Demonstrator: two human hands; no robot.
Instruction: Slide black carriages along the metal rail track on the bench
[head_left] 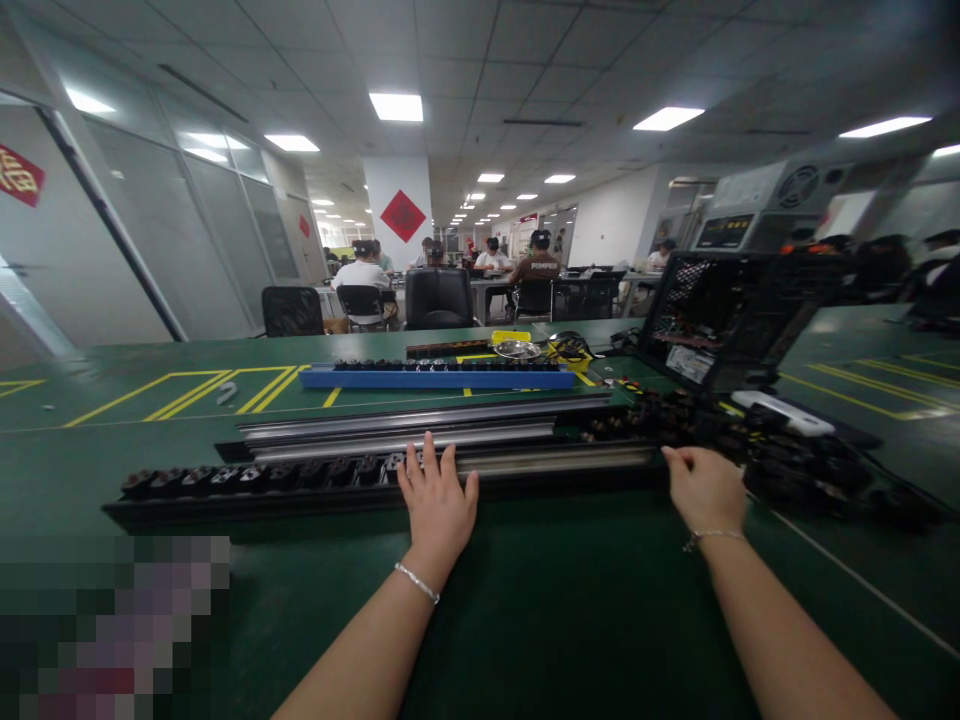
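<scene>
A long black rail [300, 500] lies across the green table in front of me. Small black socket-like pieces [225, 478] with metallic tops line its left part, while a pale channel [555, 460] shows along the right part. My left hand [439, 495] lies over the middle of the rail, fingers spread, at the last of these pieces. At the rail's right end is my right hand [706, 490], its fingers curled and pinched; what they hold, if anything, is hidden. Beyond the rail lie silvery metal strips [420, 420]. A heap of small dark parts [802, 460] sits right of my right hand.
Farther back, a blue rail [435, 378] carries a row of small black pieces. Behind it are a shiny metal dish [517, 349] and a yellow tray [510, 337]. An opened computer case [720, 320] stands at right. Several people sit at distant tables.
</scene>
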